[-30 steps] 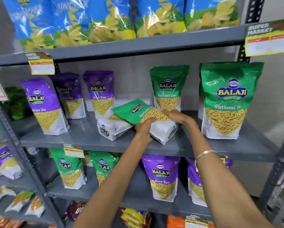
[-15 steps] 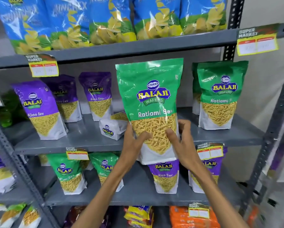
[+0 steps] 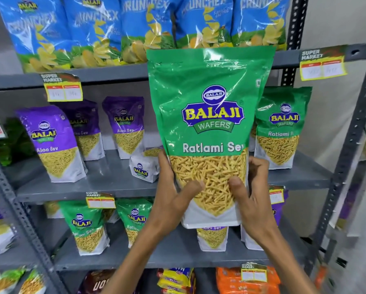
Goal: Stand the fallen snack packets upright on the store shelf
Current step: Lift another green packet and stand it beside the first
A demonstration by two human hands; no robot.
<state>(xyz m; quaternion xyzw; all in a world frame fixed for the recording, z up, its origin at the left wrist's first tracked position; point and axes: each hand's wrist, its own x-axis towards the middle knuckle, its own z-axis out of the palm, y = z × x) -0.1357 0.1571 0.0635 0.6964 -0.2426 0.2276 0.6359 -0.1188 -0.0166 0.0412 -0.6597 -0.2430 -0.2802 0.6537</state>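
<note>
A green Ratlami Sev packet [image 3: 207, 128] is held upright in the air, in front of the middle shelf [image 3: 97, 183], its base clear of the front edge. The left hand [image 3: 171, 200] and right hand [image 3: 252, 198] form the grip, clamped on its lower sides, thumbs on the clear window. Behind it near the shelf's middle, a fallen purple Aloo Sev packet [image 3: 144, 168] lies flat.

Both forearms bare, no sleeves; hands ungloved.
</note>
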